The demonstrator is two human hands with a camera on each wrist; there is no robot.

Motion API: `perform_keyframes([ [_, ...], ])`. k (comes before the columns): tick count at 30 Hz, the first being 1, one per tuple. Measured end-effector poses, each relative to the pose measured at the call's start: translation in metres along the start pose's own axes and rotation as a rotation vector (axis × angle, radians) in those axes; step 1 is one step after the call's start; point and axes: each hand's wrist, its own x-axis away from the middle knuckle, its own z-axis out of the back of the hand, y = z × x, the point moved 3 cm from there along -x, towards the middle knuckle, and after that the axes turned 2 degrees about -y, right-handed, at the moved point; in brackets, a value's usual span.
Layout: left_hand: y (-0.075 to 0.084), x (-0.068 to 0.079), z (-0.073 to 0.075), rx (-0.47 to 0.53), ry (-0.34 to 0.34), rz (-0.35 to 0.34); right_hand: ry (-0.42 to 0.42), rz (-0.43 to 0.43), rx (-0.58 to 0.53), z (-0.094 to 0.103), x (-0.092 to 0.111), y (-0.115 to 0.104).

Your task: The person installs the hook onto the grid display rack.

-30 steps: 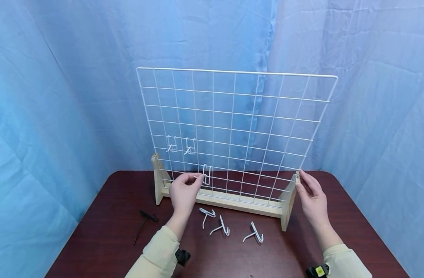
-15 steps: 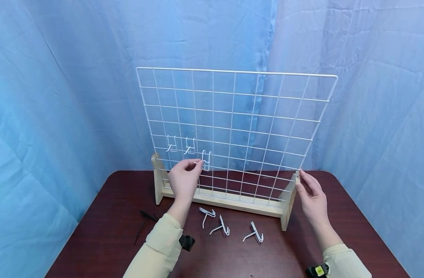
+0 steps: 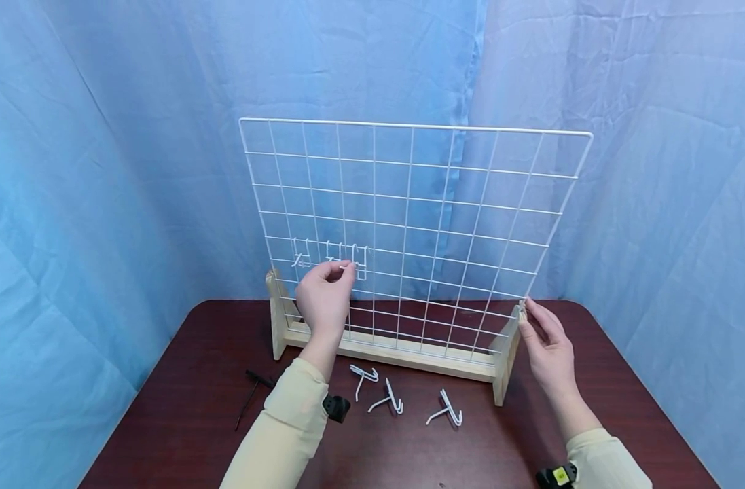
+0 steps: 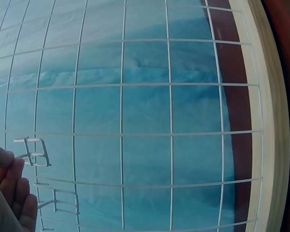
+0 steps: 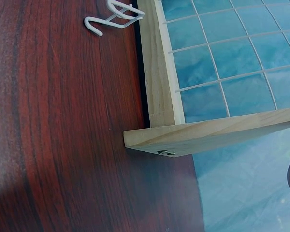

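Between thumb and fingertips, my left hand [image 3: 324, 295] pinches the stem of a white wire hook [image 3: 365, 274], whose frame lies against the white wire grid panel [image 3: 415, 127]. In the left wrist view this hook [image 4: 47, 158] is beside another; I cannot tell whether it has caught on a wire. Two similar hooks hang at the panel's left, one being this hook [image 3: 297, 259]; the other is partly behind my hand. My right hand [image 3: 549, 350] grips the top of the right wooden upright [image 3: 505, 360] at the panel's edge.
Three loose white hooks lie on the dark red table [image 3: 396, 455] before the stand: a left hook [image 3: 364, 374], a middle hook [image 3: 390, 399] and a right hook [image 3: 449, 409]. A black T-shaped tool [image 3: 250, 394] lies left, partly behind my sleeve. Blue curtains [image 3: 164, 170] surround the table.
My left hand has raised the pinched hook up along the grid, from the lower rows to the level of the hanging hooks. My right hand has stayed at the upright.
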Motion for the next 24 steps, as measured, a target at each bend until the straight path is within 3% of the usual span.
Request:
perform_keyframes([
  [14, 0.000, 0.000, -0.007, -0.040, 0.136, -0.002, -0.001, -0.017, -0.003, 0.000, 0.000, 0.001],
  [19, 0.001, 0.000, -0.009, -0.053, 0.134, 0.000, 0.000, -0.022, -0.006, 0.000, 0.000, 0.000],
  [24, -0.002, 0.001, -0.011, -0.086, 0.087, 0.026, 0.000, -0.021, -0.002, 0.000, 0.000, 0.000],
])
